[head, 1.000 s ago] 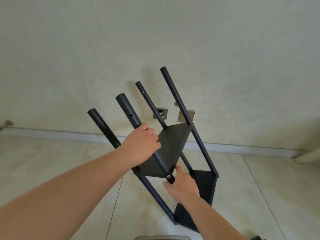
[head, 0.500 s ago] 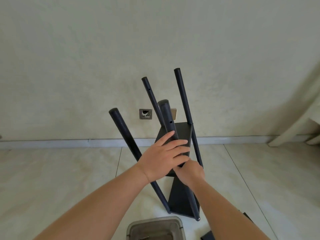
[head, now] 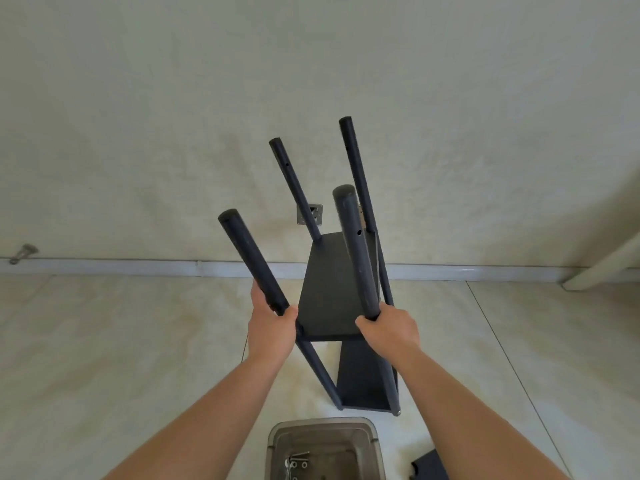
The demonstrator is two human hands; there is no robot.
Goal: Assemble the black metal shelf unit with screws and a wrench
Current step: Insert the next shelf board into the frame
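A: Where does the black metal shelf unit (head: 332, 289) stand?

B: On the pale tiled floor (head: 104, 341), near the skirting board of the wall (head: 311, 81). Its foot rests on the tiles and its four round posts lean up and outward toward the camera. Two flat black shelves sit between the posts: the upper shelf (head: 329, 292) at mid height, the lower shelf (head: 363, 379) down by the floor.

A: And the hands?

B: Both grasp the unit. The left hand (head: 272, 327) is curled round the near left post (head: 256, 268), just beside the upper shelf's left corner. The right hand (head: 389, 332) is wrapped round the near right post (head: 356, 251), at the shelf's right corner. Small holes show high on the near right post and on the two far posts behind the upper shelf.

A: What lies around the unit?

B: Just in front of its foot, toward the person, stands a clear plastic container (head: 325, 445); inside it lie screws and washers (head: 298, 462), too small to count surely. To the right of the container, a corner of a loose black part (head: 429, 465) lies on the tiles. Behind the unit, a small metal plate (head: 313, 214) is fixed to the wall, partly hidden by the far left post. Far to the left of the unit, a metal fitting (head: 22, 253) sticks out just above the skirting. Far right, a pale slanted leg (head: 602, 268) meets the floor.
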